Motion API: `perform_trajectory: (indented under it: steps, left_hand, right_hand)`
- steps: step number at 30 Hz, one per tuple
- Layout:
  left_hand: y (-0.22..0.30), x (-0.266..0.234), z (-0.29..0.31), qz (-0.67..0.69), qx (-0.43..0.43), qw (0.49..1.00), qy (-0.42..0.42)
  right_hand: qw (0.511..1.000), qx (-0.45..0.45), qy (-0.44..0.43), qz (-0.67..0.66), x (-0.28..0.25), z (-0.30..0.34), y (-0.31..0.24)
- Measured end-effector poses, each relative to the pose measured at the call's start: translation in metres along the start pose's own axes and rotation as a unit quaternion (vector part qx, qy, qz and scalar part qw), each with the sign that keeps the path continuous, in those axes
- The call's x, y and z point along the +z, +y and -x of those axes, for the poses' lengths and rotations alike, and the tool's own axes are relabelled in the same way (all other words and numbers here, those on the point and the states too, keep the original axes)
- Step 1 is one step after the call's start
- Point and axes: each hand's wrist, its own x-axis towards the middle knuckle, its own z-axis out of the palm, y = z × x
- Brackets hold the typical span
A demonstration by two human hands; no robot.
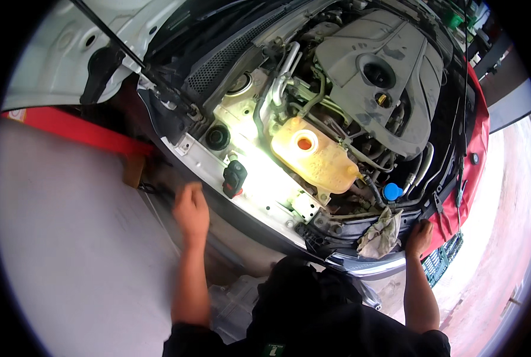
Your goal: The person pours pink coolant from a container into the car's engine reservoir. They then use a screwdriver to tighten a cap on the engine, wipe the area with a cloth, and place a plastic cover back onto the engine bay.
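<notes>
My left hand is closed in a loose fist beside the car's fender, apart from the bodywork, with nothing visible in it. Close to it, a small black work lamp stands on the white inner fender and lights it brightly. My right hand rests at the front edge of the engine bay, fingers curled by the red cover; what they grip is hidden. Left of that hand lies a crumpled grey rag. The yellowish coolant tank shows an uncapped round neck.
A grey engine cover fills the far side of the bay. Near the front is a blue cap. The raised hood's strut crosses the upper left. Below the front edge lies a green tool tray.
</notes>
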Motion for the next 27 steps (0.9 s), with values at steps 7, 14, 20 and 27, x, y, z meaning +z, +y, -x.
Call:
perform_trajectory:
  steps: [7, 14, 20, 27]
  left_hand:
    - [-0.027, 0.059, -0.053, 0.009, 0.079, 0.989, 0.124]
    - [-0.033, 0.063, -0.058, 0.006, 0.081, 0.988, 0.133]
    - [-0.029, 0.066, -0.057, -0.028, 0.064, 0.987, 0.147]
    - [-0.029, 0.067, -0.055, -0.038, 0.065, 0.985, 0.153]
  right_hand:
    - [1.000, 0.005, -0.010, 0.015, 0.003, 0.005, 0.006]
    - [0.999, 0.005, -0.012, 0.047, 0.007, 0.002, 0.006]
    - [0.998, 0.008, 0.000, 0.063, 0.009, 0.000, 0.006]
    - [0.999, 0.007, -0.008, 0.049, 0.005, -0.002, 0.007]
